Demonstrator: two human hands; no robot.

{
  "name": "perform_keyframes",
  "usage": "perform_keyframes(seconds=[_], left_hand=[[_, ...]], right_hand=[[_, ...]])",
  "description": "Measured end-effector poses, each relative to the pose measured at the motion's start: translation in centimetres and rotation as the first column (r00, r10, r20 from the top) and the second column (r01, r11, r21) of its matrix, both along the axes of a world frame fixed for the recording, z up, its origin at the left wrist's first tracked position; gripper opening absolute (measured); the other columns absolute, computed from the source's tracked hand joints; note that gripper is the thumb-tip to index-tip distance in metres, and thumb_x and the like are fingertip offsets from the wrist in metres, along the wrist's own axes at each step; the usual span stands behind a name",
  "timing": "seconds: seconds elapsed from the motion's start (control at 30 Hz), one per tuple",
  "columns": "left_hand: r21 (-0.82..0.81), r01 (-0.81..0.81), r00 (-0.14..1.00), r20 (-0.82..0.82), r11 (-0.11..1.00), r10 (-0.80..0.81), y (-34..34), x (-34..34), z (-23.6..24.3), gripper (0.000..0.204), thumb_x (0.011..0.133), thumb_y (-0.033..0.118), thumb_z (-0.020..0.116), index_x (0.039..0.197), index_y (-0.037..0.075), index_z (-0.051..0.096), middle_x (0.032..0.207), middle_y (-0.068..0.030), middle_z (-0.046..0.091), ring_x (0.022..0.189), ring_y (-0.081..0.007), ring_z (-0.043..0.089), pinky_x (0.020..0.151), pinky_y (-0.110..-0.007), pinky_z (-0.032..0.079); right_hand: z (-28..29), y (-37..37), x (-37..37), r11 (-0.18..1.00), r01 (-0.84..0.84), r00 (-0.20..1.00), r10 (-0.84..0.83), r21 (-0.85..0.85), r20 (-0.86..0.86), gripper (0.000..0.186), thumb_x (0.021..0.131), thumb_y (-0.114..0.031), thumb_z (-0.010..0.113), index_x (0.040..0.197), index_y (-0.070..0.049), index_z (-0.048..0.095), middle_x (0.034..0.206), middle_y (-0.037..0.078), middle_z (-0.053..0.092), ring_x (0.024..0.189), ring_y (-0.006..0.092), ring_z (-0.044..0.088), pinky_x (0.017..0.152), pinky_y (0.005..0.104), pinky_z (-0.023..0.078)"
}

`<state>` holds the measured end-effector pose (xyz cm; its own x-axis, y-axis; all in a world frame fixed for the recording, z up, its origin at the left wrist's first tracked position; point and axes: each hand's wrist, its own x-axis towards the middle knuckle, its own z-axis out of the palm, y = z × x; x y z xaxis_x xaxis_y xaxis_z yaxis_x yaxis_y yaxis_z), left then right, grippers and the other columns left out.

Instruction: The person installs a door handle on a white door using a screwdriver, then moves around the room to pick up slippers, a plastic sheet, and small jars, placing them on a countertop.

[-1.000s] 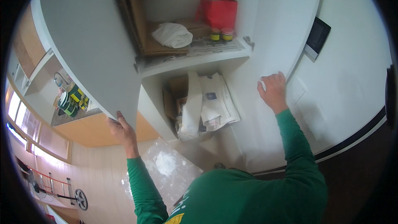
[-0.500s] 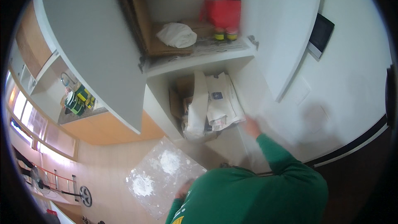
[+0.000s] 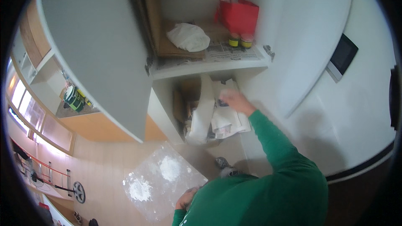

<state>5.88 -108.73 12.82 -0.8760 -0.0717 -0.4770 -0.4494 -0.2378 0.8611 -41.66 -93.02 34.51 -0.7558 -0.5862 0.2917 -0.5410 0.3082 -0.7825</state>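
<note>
My right hand (image 3: 234,100), blurred by motion, is over a white paper sack (image 3: 226,123) in the lower compartment of a cabinet; I cannot tell whether it touches the sack. Left of the sack stands a pale upright flap or bag (image 3: 203,109), with cardboard behind it. My left hand (image 3: 187,198) is low beside my body, partly behind my green sweater, and its fingers are mostly hidden. Beyond it on the floor lies a see-through plastic sheet (image 3: 157,203) bearing two heaps of white powder (image 3: 170,168).
Above, the cabinet shelf (image 3: 209,68) holds a white bundle (image 3: 188,37), a red bag (image 3: 238,15) and two small jars (image 3: 240,40). Cabinet doors stand open at left (image 3: 92,50) and right (image 3: 314,37). A dark bucket (image 3: 74,99) sits on a counter at left. A wheeled frame (image 3: 78,191) stands lower left.
My right hand has moved up and left from beside the sack to above it. The view has shifted, and a shoe shows near my body. My left hand stays low.
</note>
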Motion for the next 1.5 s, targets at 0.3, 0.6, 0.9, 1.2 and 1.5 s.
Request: perform_keyframes(seconds=[0.3,0.6,0.9,1.2,1.5], left_hand=[[-0.416,-0.26,0.954,-0.252,0.871,0.164,-4.1,-25.4,17.9,0.056,0.097,0.023,0.069,0.143,-0.001,0.049,0.113,-0.0125,0.067,0.103,-0.0193,0.064,0.095,-0.035,0.05],[-0.791,-0.374,0.745,-0.567,0.483,-0.352,-4.1,-64.9,29.0,0.083,0.087,0.03,0.077,0.152,-0.001,0.034,0.145,-0.0293,0.047,0.13,-0.0401,0.053,0.11,-0.043,0.042],[-0.718,-0.392,0.767,-0.6,0.575,-0.227,-1.0,-77.9,28.0,0.083,0.075,0.026,0.085,0.141,-0.003,0.043,0.131,-0.0266,0.059,0.123,-0.0396,0.058,0.105,-0.045,0.046],[-0.75,-0.37,0.757,-0.585,0.548,-0.289,-1.7,-65.4,31.4,0.077,0.074,0.029,0.086,0.136,0.001,0.049,0.13,-0.0193,0.059,0.122,-0.0344,0.058,0.106,-0.042,0.045],[-0.713,-0.455,0.83,-0.557,0.533,-0.036,-0.8,-33.4,27.6,0.084,0.071,0.029,0.091,0.136,-0.001,0.047,0.124,-0.0189,0.065,0.116,-0.0262,0.064,0.101,-0.04,0.05]], right_hand=[[9.0,-0.2,-25.5,0.69,0.675,0.581,-0.716,-0.263,-0.387,0.095,0.078,-0.034,0.081,0.151,0.002,0.032,0.146,0.03,0.045,0.136,0.0461,0.041,0.113,0.0479,0.036],[6.3,0.3,-31.9,0.739,0.667,0.709,-0.668,-0.094,-0.226,0.089,0.072,-0.023,0.086,0.145,0.001,0.041,0.141,0.026,0.051,0.128,0.0441,0.05,0.109,0.0489,0.04],[6.0,0.0,-32.7,0.725,0.666,0.662,-0.683,-0.177,-0.308,0.074,0.071,-0.019,0.086,0.134,-0.001,0.051,0.125,0.025,0.06,0.117,0.0444,0.056,0.101,0.0496,0.045],[9.0,0.1,-30.4,0.71,0.58,0.685,-0.691,-0.399,-0.233,0.061,0.066,-0.02,0.087,0.117,-0.001,0.06,0.115,0.024,0.064,0.109,0.0448,0.06,0.093,0.0494,0.049],[7.1,0.2,-19.7,0.769,0.472,0.815,-0.567,-0.432,-0.12,0.063,0.072,-0.027,0.087,0.118,0.003,0.057,0.113,0.022,0.066,0.107,0.0374,0.064,0.092,0.0465,0.05]])
